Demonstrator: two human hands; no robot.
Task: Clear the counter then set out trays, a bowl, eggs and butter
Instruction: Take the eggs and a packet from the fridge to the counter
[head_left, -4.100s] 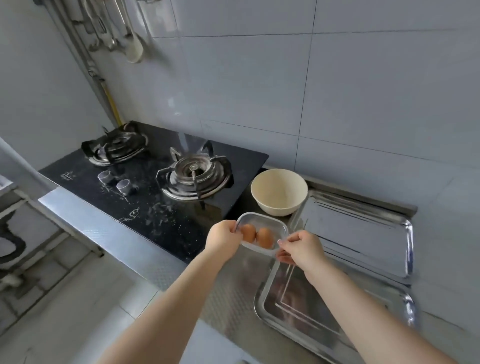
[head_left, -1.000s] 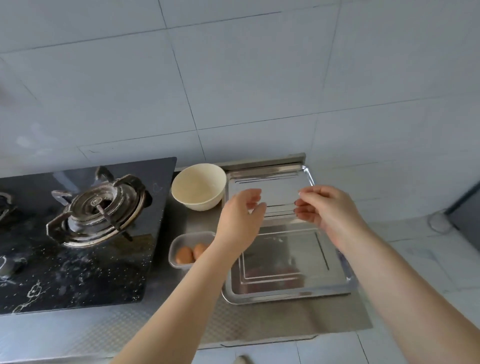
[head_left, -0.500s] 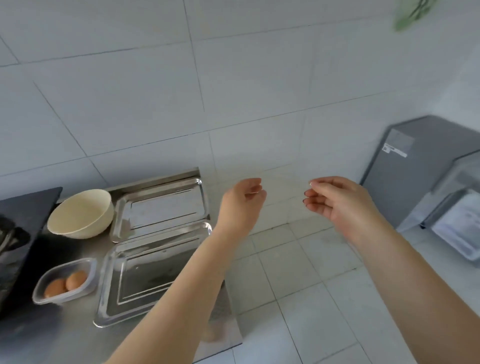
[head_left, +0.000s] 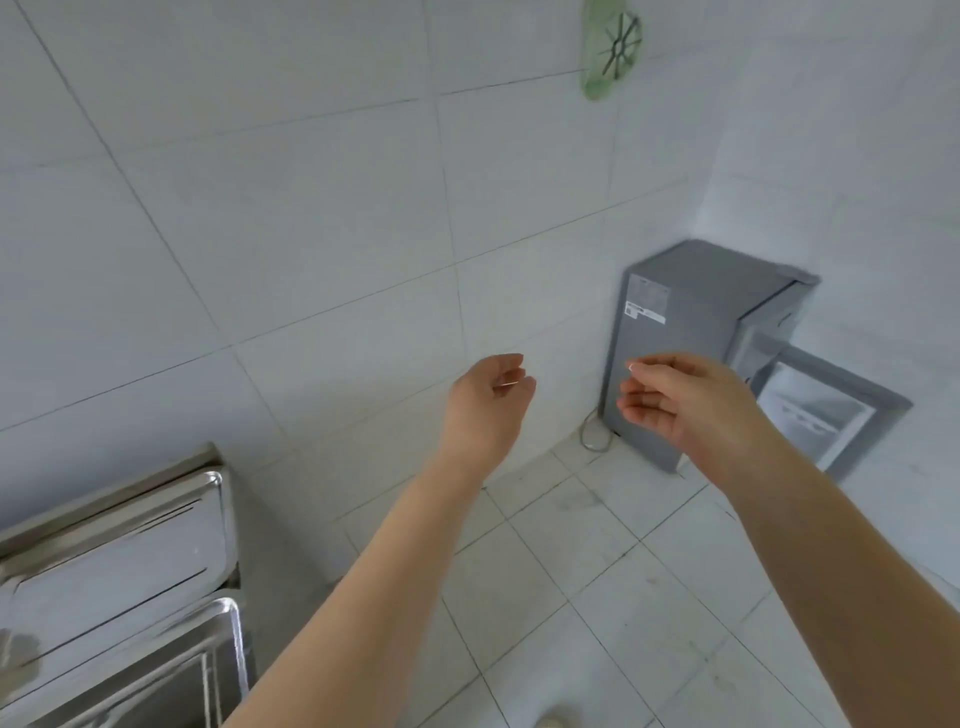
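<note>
Head view: left hand (head_left: 485, 410) and right hand (head_left: 675, 397) raised mid-air, apart, fingers loosely curled, holding nothing. Two steel trays at lower left, rear tray (head_left: 119, 561) and front tray (head_left: 171, 670), side by side on the counter edge. Small grey fridge (head_left: 691, 338) in the far corner, door (head_left: 821, 410) open. Green vent cover (head_left: 613, 49) on the tiled wall.

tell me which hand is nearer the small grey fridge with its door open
Right. The right hand overlaps the small grey fridge in the head view, just in front of its side; the left hand hangs further left, before the tiled wall.
</note>
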